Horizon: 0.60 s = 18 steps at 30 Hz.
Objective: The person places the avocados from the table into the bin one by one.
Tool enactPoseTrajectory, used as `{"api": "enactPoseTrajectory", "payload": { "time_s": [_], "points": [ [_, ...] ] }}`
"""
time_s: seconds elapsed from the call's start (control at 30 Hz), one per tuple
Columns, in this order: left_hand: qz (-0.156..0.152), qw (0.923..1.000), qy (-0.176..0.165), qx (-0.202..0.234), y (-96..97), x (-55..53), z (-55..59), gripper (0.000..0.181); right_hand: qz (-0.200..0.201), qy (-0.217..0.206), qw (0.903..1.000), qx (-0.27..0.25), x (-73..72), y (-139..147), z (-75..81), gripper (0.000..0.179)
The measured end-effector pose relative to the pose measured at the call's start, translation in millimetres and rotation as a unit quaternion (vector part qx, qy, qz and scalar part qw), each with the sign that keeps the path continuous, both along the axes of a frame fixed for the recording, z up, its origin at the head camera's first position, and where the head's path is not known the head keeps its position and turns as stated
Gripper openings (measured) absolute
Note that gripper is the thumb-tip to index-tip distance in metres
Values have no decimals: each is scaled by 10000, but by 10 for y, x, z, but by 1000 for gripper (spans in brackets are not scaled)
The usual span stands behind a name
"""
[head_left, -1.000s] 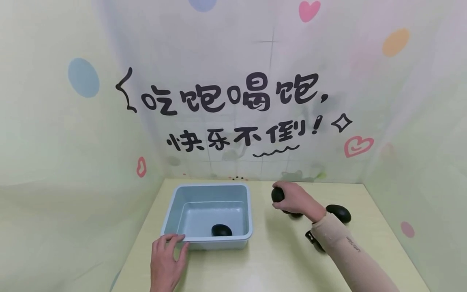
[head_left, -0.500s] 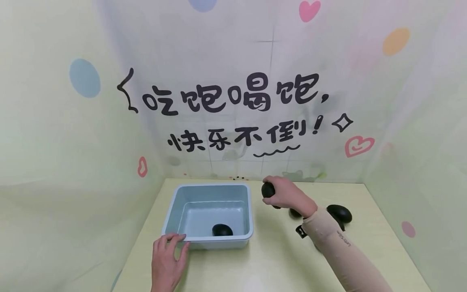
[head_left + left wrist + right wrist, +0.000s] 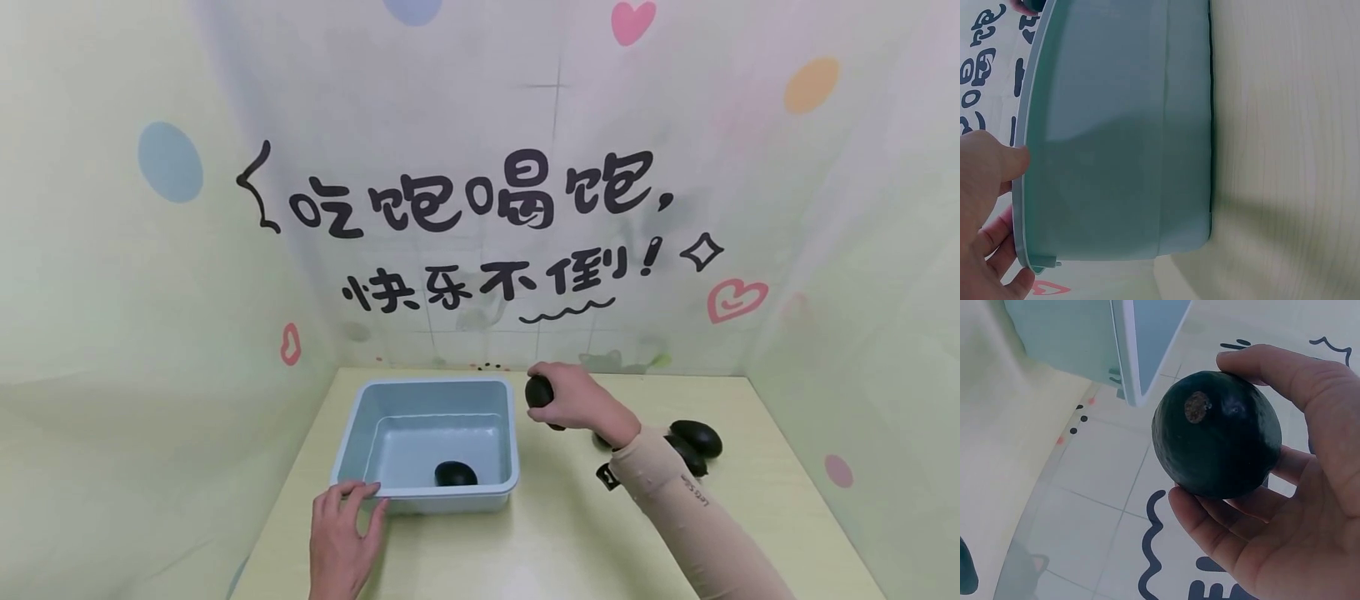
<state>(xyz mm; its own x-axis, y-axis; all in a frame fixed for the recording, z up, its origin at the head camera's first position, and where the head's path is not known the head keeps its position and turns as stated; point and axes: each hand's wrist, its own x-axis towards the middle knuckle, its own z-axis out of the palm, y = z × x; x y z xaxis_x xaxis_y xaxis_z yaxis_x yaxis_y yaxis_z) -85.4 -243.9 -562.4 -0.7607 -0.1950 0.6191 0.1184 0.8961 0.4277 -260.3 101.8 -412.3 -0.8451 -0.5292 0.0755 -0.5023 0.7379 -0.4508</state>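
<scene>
My right hand grips a dark, egg-shaped avocado above the table, just right of the tub. In the right wrist view the thumb and fingers are curled around this avocado, and its brown stem scar shows. At the near left corner of the light blue tub, my left hand holds the rim, fingers over the edge and thumb on the outer side. The left wrist view shows the tub's outer wall close up. Inside the tub lies one dark avocado, near its front wall.
On the right of the table, a dark avocado lies against another avocado. One more dark shape is mostly hidden behind my right wrist. A printed cloth wall closes off the back and both sides.
My right hand has carried its avocado leftward and slightly up, toward the tub's right edge. More of the avocados behind the sleeve now shows. My left hand and the tub have stayed put.
</scene>
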Motion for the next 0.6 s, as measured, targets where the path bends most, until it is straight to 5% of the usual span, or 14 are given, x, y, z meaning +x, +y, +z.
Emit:
{"api": "enactPoseTrajectory", "payload": {
  "time_s": [0.6],
  "points": [
    [3,10000,-8,-4,2,0,-5,25,103,-62,9999,-115,-5,-143,-51,55]
  ]
}}
